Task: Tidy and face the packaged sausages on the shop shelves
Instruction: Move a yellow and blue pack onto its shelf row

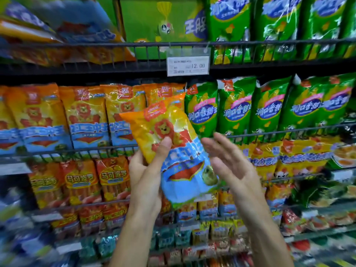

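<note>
My left hand (148, 168) grips an orange and blue sausage pack with a lion picture (173, 151), thumb across its front, holding it tilted in front of the shelves. My right hand (227, 160) is beside the pack's right edge with fingers straight and spread, palm turned towards the pack; whether it touches the pack I cannot tell. Behind the pack, a row of matching orange lion packs (84, 116) stands upright on the middle shelf, and green sausage packs (269, 110) stand to their right.
A black wire rail (77, 150) fronts the middle shelf. A price tag reading 12.00 (187, 65) hangs from the upper rail. More green packs (279, 22) fill the top shelf. Red and orange packs (81, 180) and yellow packs (289, 158) fill lower shelves.
</note>
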